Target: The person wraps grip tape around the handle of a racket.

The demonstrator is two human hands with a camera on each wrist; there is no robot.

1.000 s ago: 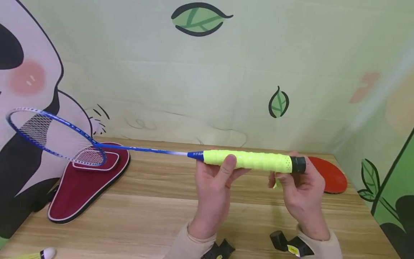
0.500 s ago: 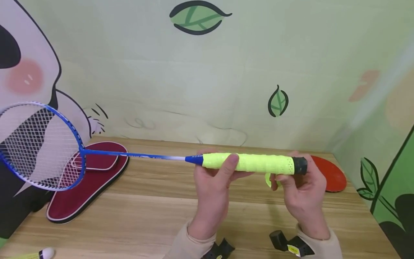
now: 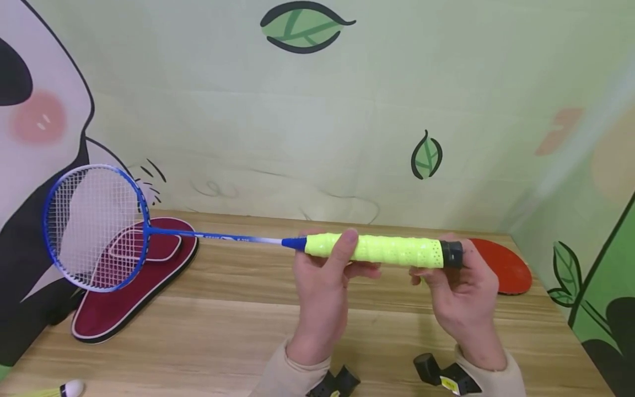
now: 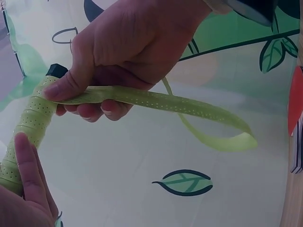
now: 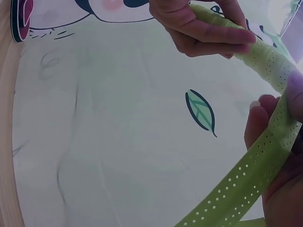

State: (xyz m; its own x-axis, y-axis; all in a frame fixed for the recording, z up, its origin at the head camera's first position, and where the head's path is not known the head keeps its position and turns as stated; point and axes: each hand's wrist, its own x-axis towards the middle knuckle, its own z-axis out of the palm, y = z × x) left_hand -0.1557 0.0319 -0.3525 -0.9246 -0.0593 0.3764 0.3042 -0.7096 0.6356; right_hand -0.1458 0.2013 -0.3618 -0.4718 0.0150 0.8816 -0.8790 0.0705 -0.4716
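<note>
A blue and white badminton racket lies level across the head view, its strung head at the left. Perforated neon-yellow grip tape wraps its handle in overlapping turns up to the black butt end. My left hand grips the handle near the blue cone, thumb along the front. My right hand is at the butt end, where its thumb and fingers pinch the tape's loose length. In the left wrist view this strip runs out past the right hand and bends back in a loop.
A dark red paddle case lies on the wooden table behind the racket head. A red table tennis paddle is at the right, partly behind my right hand. A shuttlecock shows at the front left. A printed wall cloth stands behind.
The racket has rolled about its shaft, so its head shows wide where it was narrow, and has lately shifted right. The loose tape seen under the handle has gone from the head view.
</note>
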